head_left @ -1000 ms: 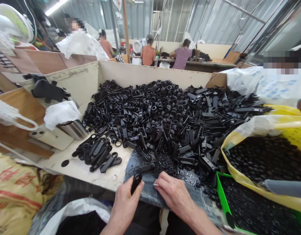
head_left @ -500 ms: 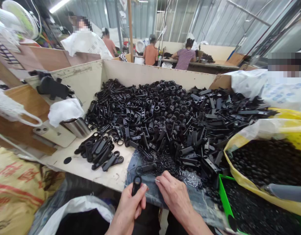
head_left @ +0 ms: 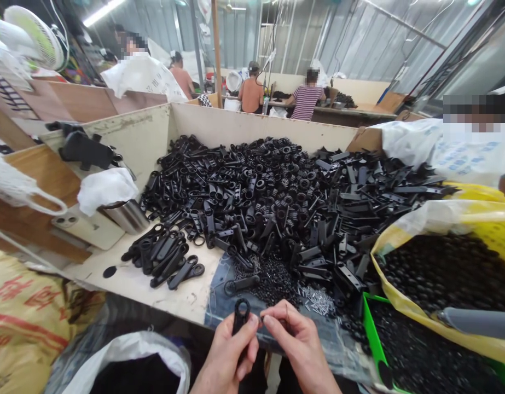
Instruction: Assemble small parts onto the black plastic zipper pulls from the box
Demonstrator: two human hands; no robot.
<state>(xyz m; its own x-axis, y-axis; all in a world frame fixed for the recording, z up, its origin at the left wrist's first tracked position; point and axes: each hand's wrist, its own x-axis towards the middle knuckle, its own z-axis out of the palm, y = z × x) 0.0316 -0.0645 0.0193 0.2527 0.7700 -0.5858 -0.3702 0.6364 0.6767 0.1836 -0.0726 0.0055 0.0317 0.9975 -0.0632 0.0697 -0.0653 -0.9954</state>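
My left hand [head_left: 236, 347] is closed round a black plastic arm with a ring end [head_left: 241, 310], ring pointing up. Just right of it, my right hand [head_left: 293, 336] pinches a tiny pin [head_left: 261, 319] between thumb and fingertips; little of it shows. The two hands' fingertips almost meet at the front edge of the worktable. Behind them a single black ring-ended arm [head_left: 242, 285] lies on a blue cloth [head_left: 219, 293]. Close to my right hand are small silver pins [head_left: 318, 300] and a heap of tiny black pieces [head_left: 277, 279].
A big pile of black plastic parts [head_left: 252, 191] fills the table's middle. Joined black arms [head_left: 166, 254] lie left, near a phone [head_left: 88, 227] and metal cup [head_left: 129, 215]. Right stand a green bin [head_left: 373, 334] and yellow bag [head_left: 385, 260]. Several people work beyond.
My right hand has moved left and turned, bringing its pinched fingertips up beside the part in my left hand. The left hand has shifted slightly right. The camera view has tilted a little.
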